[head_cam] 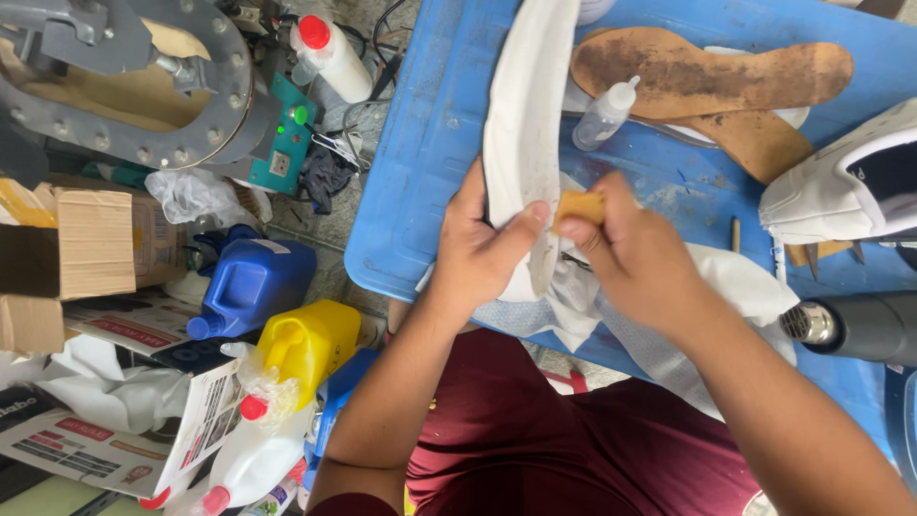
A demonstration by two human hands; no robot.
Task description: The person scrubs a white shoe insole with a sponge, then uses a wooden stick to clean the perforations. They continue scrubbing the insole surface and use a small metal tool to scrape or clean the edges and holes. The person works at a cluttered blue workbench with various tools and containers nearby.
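My left hand (pixel 482 250) clamps the white sole (pixel 523 134), its length running away from me; my right hand (pixel 635 258) pinches a tan block (pixel 580 206) against its edge.

Brown insoles (pixel 712 69), small dropper bottle (pixel 605 115), heat gun (pixel 855 327) on blue table (pixel 420 191); jugs (pixel 250 282) below.
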